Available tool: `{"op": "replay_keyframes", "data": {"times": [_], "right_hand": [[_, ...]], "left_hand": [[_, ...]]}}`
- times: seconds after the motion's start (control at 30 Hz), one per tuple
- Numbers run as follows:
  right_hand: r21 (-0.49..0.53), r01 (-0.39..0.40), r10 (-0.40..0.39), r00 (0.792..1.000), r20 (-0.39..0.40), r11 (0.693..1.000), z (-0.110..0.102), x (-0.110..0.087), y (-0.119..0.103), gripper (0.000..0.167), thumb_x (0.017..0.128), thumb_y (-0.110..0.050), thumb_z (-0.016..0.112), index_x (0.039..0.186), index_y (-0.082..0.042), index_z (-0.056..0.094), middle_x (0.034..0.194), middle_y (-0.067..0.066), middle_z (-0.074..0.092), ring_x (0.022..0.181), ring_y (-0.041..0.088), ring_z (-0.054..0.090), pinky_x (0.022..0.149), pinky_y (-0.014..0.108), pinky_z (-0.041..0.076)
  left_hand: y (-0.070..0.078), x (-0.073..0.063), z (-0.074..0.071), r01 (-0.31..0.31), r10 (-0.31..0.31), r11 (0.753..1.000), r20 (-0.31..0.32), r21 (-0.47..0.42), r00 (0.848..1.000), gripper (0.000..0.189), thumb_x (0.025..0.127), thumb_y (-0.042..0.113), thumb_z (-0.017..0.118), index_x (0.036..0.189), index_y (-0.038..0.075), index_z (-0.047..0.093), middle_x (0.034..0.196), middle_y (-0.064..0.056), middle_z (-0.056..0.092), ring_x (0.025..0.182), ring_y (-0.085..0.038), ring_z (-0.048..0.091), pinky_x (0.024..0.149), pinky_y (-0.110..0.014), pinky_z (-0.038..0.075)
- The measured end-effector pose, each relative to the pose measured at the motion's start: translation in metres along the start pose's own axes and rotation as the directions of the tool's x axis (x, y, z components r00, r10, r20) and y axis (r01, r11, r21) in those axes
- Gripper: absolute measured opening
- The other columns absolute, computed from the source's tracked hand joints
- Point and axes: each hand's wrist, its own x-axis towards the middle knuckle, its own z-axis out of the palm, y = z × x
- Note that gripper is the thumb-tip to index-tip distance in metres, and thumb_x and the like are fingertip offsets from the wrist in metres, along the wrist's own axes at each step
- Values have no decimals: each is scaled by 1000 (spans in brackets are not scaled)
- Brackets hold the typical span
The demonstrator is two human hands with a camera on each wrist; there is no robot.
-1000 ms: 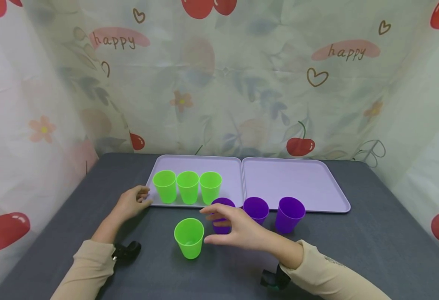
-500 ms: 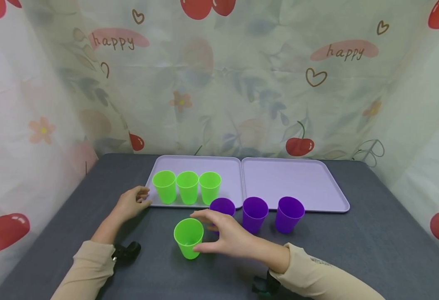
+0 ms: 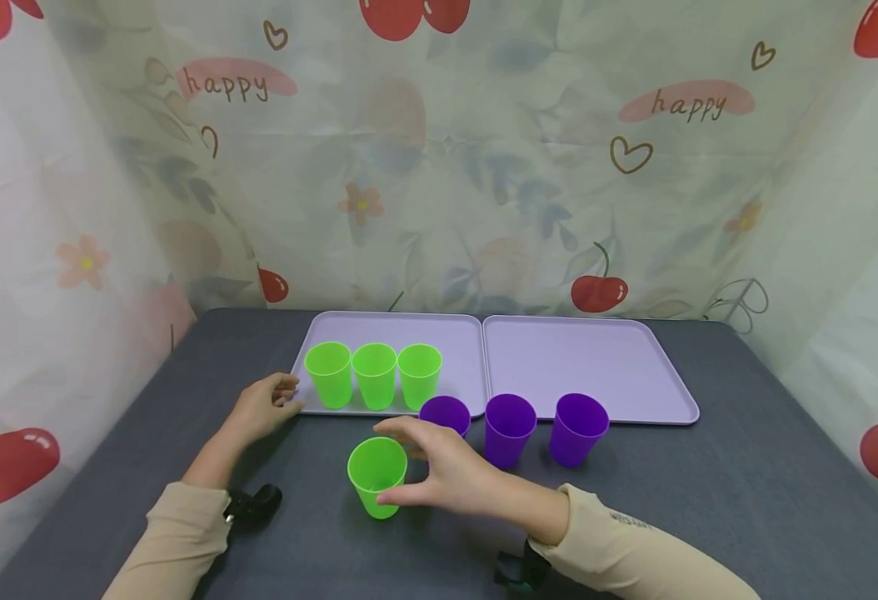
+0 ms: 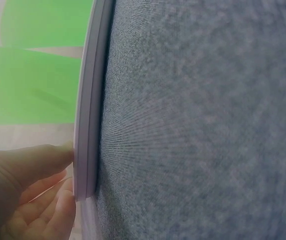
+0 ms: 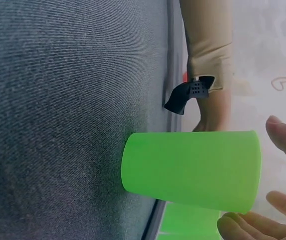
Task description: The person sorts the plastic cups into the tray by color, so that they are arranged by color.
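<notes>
My left hand (image 3: 262, 407) holds the front left corner of the left lilac tray (image 3: 457, 358), thumb at the front rim and fingers curled by the side. In the left wrist view the thumb (image 4: 42, 160) meets the tray's rim (image 4: 88, 110). A bright green cup (image 3: 376, 477) stands upright on the dark cloth, in front of the tray. Around its right side is my right hand (image 3: 454, 471), thumb and fingers spread apart. The right wrist view has the green cup (image 5: 193, 170) between thumb (image 5: 285, 137) and fingers, with a gap at the thumb.
Three green cups (image 3: 375, 377) stand in a row on the left tray. In front of the trays is a row of purple cups (image 3: 510, 429), the leftmost partly hidden behind my right hand. A second lilac tray (image 3: 581, 367) adjoins at the right. Patterned curtains surround the table.
My right hand has moved left, from beside the purple cups to around the near green cup. The left hand stays at the tray corner, and the cups have not moved.
</notes>
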Motion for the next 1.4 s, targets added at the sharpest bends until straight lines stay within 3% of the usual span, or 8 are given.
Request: {"op": "replay_keyframes", "data": {"times": [0.93, 1.4], "right_hand": [[-33, -4, 4, 1000, -3, 999, 3, 5, -2, 66, 72, -20, 81, 129, -7, 50, 125, 7, 61, 115, 19, 60, 93, 21, 50], [1, -3, 3, 999, -38, 1000, -17, 1, -15, 67, 71, -21, 81, 129, -9, 51, 124, 4, 62, 113, 18, 61, 90, 23, 52]], "left_hand": [[3, 0, 0, 7, -7, 1000, 0, 2, 1000, 41, 86, 11, 64, 118, -12, 53, 115, -32, 58, 103, -41, 59, 89, -50, 49], [2, 0, 0, 13, -13, 1000, 2, -5, 1000, 41, 87, 10, 62, 120, -12, 52, 116, -32, 57, 105, -42, 58, 91, -51, 48]]}}
